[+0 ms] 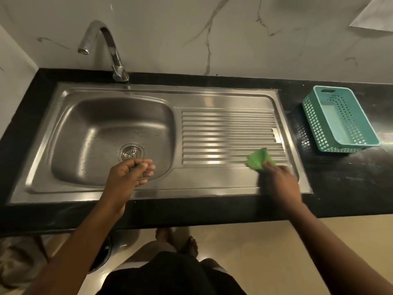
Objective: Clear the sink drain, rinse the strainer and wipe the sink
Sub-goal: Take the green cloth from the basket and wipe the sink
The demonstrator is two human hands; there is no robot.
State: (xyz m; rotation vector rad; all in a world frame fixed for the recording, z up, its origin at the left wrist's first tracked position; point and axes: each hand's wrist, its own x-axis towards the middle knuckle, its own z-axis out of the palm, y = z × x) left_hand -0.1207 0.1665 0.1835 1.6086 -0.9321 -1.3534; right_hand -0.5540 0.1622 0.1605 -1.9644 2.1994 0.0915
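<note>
A stainless steel sink (63, 133) is set into a black counter, with a ribbed drainboard (229, 135) on its right side. The round strainer (131, 152) sits in the drain at the bowl's bottom. My left hand (129, 173) hovers over the bowl's front edge just below the strainer, fingers curled loosely with nothing visible in them. My right hand (280, 182) rests on the drainboard's front right corner, blurred, and grips a green cloth (258, 159) that lies against the steel. Small specks dot the bowl floor.
A curved chrome tap (110, 50) stands behind the bowl, with no water running. A teal perforated basket (340, 120) sits on the black counter (340, 177) to the right. Marble wall behind. My feet and the floor show below the counter edge.
</note>
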